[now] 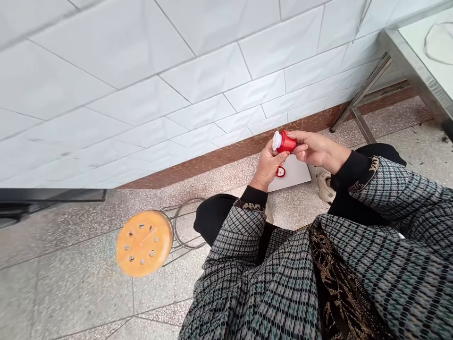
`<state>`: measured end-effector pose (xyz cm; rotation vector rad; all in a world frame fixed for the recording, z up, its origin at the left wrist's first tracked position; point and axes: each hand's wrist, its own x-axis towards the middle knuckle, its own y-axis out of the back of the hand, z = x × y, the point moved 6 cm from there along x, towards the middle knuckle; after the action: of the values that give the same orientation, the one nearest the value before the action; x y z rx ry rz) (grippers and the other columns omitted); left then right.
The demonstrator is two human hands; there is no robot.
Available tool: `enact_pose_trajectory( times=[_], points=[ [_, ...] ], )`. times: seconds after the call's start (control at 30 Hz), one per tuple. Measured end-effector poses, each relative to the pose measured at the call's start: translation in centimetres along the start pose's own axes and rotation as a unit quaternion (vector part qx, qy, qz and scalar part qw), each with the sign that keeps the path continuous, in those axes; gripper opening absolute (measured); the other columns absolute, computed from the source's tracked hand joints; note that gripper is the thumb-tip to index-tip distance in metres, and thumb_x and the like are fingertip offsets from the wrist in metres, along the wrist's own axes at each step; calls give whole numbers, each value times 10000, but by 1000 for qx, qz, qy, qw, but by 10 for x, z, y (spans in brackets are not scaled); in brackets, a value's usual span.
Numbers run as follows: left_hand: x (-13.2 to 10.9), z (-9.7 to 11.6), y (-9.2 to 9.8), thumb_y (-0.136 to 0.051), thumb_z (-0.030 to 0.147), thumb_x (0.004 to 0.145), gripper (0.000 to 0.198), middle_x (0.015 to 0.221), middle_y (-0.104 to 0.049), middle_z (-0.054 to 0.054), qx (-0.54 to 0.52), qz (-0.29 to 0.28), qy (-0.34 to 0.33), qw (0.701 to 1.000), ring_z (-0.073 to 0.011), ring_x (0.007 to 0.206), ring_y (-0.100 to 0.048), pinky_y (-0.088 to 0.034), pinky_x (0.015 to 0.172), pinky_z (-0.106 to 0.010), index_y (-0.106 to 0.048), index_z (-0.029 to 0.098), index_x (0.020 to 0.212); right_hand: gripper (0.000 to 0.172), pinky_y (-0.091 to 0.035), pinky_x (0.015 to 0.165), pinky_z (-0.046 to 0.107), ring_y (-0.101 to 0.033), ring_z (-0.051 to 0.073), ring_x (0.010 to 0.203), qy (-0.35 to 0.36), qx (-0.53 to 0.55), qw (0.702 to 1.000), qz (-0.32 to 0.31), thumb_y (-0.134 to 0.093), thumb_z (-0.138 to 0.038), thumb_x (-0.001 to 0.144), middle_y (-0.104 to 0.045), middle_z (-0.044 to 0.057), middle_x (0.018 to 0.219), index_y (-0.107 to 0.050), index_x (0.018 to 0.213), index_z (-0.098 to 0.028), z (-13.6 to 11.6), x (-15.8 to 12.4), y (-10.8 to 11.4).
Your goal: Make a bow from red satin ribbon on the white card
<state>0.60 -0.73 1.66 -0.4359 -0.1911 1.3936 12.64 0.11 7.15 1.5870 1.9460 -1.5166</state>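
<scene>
Between my two hands is a small red container [287, 144] with a white round perforated end piece [277, 141], tilted so that this end points left. My left hand [267, 165] is closed around the container's lower left side, thumb across the front. My right hand [313, 148] grips its right end with thumb and fingers. Below the hands, a small red ring-shaped piece with a pale middle [281, 172] lies on a white flat board [293, 174] on the floor. My fingers hide part of the container.
A yellow round stool [144, 243] with holes in its seat and wire legs is on the floor at left. The white tiled wall [212, 85] runs in front of me. At upper right stands a metal-framed table [410, 54]. A dark object [53, 196] juts in at left.
</scene>
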Motion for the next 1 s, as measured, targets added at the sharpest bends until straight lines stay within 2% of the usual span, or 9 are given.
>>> enact_pose_trajectory(
  times=[0.1,0.2,0.3,0.4,0.47,0.6,0.7,0.83,1.0],
  points=[
    [3,18,8,-971,417,612,603,696,-580,65,33,-15,4,999,-41,502,-390,-322,480,-217,-697,225,1114,145,-265,311,97,-237,7,361,-15,1,1000,-16,-546,-125,1031,-532,-54,598,-615,906,-149,-4,0,-12],
    [10,38,11,-963,424,626,559,707,-587,56,41,-7,-12,999,-40,503,-389,-314,472,-216,-690,215,1068,130,-268,320,109,-228,7,373,16,-37,998,-49,-604,-158,1014,-537,-51,605,-628,886,-149,-14,-1,-29],
    [18,59,8,-946,449,652,488,678,-560,59,20,16,-28,999,-38,495,-391,-298,458,-212,-660,203,962,173,-318,359,128,-269,22,394,103,-95,988,-70,-695,-224,976,-504,-62,560,-632,828,-160,-25,-3,-47],
    [24,71,2,-916,499,681,467,626,-526,66,-14,29,-36,999,-41,490,-411,-329,477,-210,-605,194,850,273,-368,400,144,-335,47,409,216,-139,965,-45,-716,-242,957,-428,-76,463,-604,718,-173,-35,-3,-59],
    [26,73,2,-913,489,685,463,626,-539,68,-27,37,-39,998,-40,486,-416,-334,482,-208,-610,194,873,306,-356,391,159,-335,54,401,242,-155,957,-31,-703,-226,954,-412,-75,435,-597,672,-175,-37,1,-61],
    [28,64,13,-938,417,654,483,664,-580,70,-16,50,-21,998,-37,502,-424,-347,495,-202,-669,191,985,334,-332,374,166,-291,44,383,198,-115,973,-26,-678,-190,954,-385,-81,437,-578,636,-168,-36,15,-55],
    [29,58,22,-942,376,648,547,722,-637,55,21,46,-17,999,-48,532,-450,-376,528,-210,-696,194,1102,266,-304,355,140,-266,17,372,135,-34,990,-31,-644,-159,973,-429,-77,496,-610,709,-146,-32,21,-47],
    [30,55,27,-950,355,628,648,980,-757,-22,54,24,-29,998,-118,766,-628,-488,713,-236,-703,195,1206,161,-258,319,95,-259,-13,341,47,60,997,-2,-571,-97,1004,-520,-64,570,-657,873,-131,-25,18,-39],
    [28,53,24,-957,331,619,645,1110,-766,-41,62,-29,-32,997,-157,938,-667,-509,853,-258,-722,197,1204,202,-246,305,79,-244,-17,332,-13,70,997,-4,-508,-110,1039,-538,-57,566,-656,902,-125,-21,7,-37]
  ],
)
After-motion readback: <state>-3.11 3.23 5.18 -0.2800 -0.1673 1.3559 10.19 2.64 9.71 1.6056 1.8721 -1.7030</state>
